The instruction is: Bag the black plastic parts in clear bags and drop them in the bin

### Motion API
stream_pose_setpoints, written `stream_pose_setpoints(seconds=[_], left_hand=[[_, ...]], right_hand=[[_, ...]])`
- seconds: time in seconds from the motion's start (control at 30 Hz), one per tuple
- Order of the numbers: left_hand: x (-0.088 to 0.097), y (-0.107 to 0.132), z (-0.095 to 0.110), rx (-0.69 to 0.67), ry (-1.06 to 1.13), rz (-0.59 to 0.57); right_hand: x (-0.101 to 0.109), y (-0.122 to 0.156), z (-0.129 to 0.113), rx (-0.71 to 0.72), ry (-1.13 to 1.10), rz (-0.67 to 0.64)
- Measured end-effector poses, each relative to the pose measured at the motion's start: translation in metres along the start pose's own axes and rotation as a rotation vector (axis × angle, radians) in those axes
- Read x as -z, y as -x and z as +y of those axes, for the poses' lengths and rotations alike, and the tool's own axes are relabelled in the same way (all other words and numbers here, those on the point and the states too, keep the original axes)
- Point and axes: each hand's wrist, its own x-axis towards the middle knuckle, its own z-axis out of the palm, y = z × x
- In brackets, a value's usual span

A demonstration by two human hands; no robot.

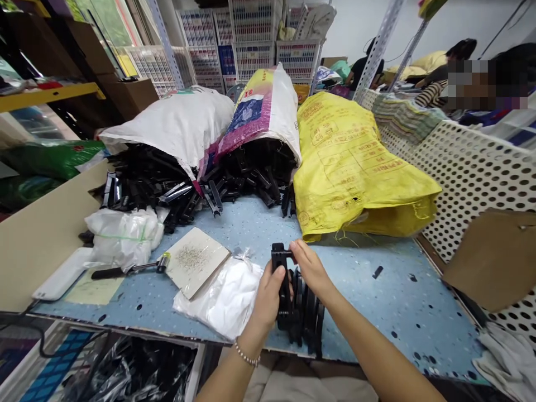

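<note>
My left hand (268, 293) is wrapped round a long black plastic part (285, 298), held upright near the table's front edge. At the part's upper end, the fingers of my right hand (309, 267) pinch a short black piece that sticks out to the side; its exact shape is hard to make out. Below and beside my right wrist, several similar black plastic parts (310, 315) stand in a row at the front edge, partly hidden by my hands. Left of my left hand lies a clear bag of thin white sheets (234, 296).
White sacks (180, 120) spill black parts (142, 173) at the back, beside a yellow sack (343, 162). On the left are a board with small grains (195, 259), a black-handled hammer-like tool (129, 269) and plastic bags (125, 231). A perforated white basket (473, 173) borders the right.
</note>
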Motion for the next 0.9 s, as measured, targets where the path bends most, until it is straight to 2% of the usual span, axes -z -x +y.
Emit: stream_pose_setpoints(seconds=[0.03, 0.1, 0.17, 0.27, 0.33, 0.4, 0.5, 0.57, 0.6, 0.63, 0.67, 0.7, 0.8, 0.9], left_hand=[[0.003, -0.003, 0.005, -0.013, 0.030, 0.025], [0.011, -0.008, 0.015, -0.042, 0.097, 0.065], [0.016, -0.010, 0.023, -0.044, 0.131, 0.070], [0.017, -0.008, 0.027, 0.010, 0.144, 0.053], [0.014, -0.006, 0.026, 0.059, 0.122, 0.057], [0.013, -0.005, 0.023, 0.098, 0.068, 0.058], [0.023, -0.007, 0.019, 0.048, -0.008, 0.079], [0.035, -0.010, 0.011, -0.001, -0.042, 0.118], [0.040, -0.012, 0.005, -0.004, -0.072, 0.132], [0.045, -0.013, -0.002, 0.002, -0.121, 0.137], [0.048, -0.015, -0.011, 0.006, -0.192, 0.142], [0.049, -0.015, -0.021, -0.002, -0.282, 0.152], [0.044, -0.014, -0.047, -0.135, -0.589, 0.181], [0.039, -0.009, -0.059, -0.280, -0.772, 0.112]], right_hand=[[-0.003, 0.007, 0.000, -0.021, -0.034, -0.033], [-0.007, 0.025, 0.002, 0.073, 0.007, -0.113], [-0.011, 0.043, 0.005, 0.288, 0.159, -0.154], [-0.017, 0.060, 0.014, 0.581, 0.355, -0.085], [-0.020, 0.063, 0.020, 0.702, 0.416, -0.031], [-0.020, 0.061, 0.024, 0.795, 0.468, -0.036], [-0.017, 0.042, 0.027, 0.881, 0.498, -0.205], [-0.013, 0.013, 0.029, 0.810, 0.536, -0.309], [-0.011, -0.007, 0.031, 0.703, 0.594, -0.286], [-0.010, -0.028, 0.034, 0.573, 0.665, -0.220], [-0.009, -0.051, 0.038, 0.386, 0.768, -0.083], [-0.009, -0.074, 0.042, 0.284, 0.818, 0.010], [-0.006, -0.128, 0.058, 0.175, 0.875, 0.106], [0.002, -0.149, 0.068, 0.159, 0.884, 0.120]])
